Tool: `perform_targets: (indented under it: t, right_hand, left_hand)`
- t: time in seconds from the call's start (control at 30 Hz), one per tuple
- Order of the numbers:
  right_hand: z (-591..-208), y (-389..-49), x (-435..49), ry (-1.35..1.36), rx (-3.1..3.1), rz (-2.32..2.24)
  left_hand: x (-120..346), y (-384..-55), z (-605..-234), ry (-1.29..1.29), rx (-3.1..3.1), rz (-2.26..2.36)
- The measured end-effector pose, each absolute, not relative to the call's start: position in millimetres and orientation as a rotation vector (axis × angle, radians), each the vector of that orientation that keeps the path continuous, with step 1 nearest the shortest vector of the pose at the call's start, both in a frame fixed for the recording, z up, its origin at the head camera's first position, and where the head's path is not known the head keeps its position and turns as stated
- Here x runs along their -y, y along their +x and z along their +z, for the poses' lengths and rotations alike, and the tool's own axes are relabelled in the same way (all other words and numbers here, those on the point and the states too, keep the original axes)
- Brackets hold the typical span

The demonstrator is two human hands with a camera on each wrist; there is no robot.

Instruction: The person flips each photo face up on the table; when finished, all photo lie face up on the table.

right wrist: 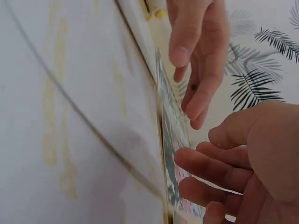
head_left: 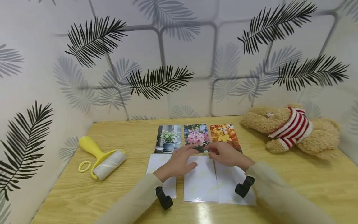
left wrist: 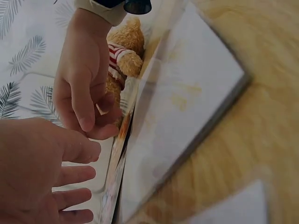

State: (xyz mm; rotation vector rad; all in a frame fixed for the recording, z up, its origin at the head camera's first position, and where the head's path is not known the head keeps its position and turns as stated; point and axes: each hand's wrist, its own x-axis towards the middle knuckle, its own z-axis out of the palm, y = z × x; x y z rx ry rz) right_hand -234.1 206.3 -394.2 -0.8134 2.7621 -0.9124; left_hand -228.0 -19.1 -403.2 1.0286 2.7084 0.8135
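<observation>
Three picture cards lie in a row: a potted plant photo (head_left: 168,137), a pink flower photo (head_left: 195,133) and an autumn leaves photo (head_left: 226,134). In front of them are a left white card (head_left: 169,186), a middle white card (head_left: 199,186) and a right white card (head_left: 235,186), with faint yellow marks. My left hand (head_left: 179,161) hovers over the left and middle white cards, fingers spread loosely toward the flower photo. Opposite it, my right hand (head_left: 227,154) has loosely bent fingers near that photo's lower right corner. Both wrist views show nothing in either hand.
At the left of the wooden table (head_left: 134,193) lies a yellow-handled lint roller (head_left: 109,163), with a yellow ring (head_left: 84,166) beside it. A teddy bear (head_left: 292,127) in a red-striped top lies at the back right. Behind stands a leaf-patterned wall (head_left: 190,93).
</observation>
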Motion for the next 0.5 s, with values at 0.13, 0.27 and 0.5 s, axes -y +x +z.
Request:
perform_targets:
  t: [0.13,0.27,0.5]
  right_hand:
    - [-397.1,-225.2,-192.3,-0.834,-2.581,-1.086]
    - [-400.8,-216.8,-178.8,-0.788,-2.367,-1.269]
    - [-404.5,-210.1,-161.0,-0.617,-2.101,-1.475]
  left_hand:
    - [46.1,-216.1,-409.9,0.972,-2.726,0.877]
    - [73.1,-203.5,-414.8,0.902,-2.78,0.933]
    - [119.4,-189.3,-413.4,0.785,-2.857,0.932]
